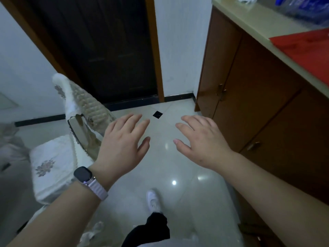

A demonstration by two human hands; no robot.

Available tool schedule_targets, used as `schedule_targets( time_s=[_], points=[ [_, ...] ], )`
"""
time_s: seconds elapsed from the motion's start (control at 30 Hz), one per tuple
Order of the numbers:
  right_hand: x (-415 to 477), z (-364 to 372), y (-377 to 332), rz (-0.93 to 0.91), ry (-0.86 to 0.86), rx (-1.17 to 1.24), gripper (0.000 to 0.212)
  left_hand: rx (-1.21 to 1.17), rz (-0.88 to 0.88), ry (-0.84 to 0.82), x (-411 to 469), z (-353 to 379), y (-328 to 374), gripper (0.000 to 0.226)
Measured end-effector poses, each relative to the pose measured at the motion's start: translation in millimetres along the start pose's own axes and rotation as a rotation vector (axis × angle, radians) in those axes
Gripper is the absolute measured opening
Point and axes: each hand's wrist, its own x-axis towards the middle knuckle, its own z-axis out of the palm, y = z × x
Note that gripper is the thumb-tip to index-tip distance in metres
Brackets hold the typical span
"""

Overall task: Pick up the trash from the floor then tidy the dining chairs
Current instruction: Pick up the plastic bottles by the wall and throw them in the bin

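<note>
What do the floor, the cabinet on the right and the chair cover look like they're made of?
Floor: glossy glazed tile, by the light reflections and grout lines. Cabinet: brown wood or veneer, satin; can't tell which. Chair cover: white quilted fabric, embroidered.

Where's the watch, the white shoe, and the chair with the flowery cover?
watch (82,173): head view, on its dark screen.
white shoe (153,200): head view, on the shoe's top.
chair (53,154): head view, on the white seat cover.

Glossy tiled floor (170,166) bears a covered chair (53,166) and brown cabinet (249,86).
</note>
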Motion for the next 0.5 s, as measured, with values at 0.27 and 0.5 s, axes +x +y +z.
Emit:
schedule_targets(
  time_s=[0.27, 0.5],
  points=[
    [151.3, 29.8, 6.4, -0.006, -0.066, -0.083, 0.05, -0.075, -0.053, -0.037, 88.1, 69.9, -99.0, 0.048],
    [295.5, 44.7, -15.8, -0.047, -0.035, -0.119, 0.051, -0.096, -0.083, -0.018, 168.0, 101.8, -210.8, 0.049]
  ],
)
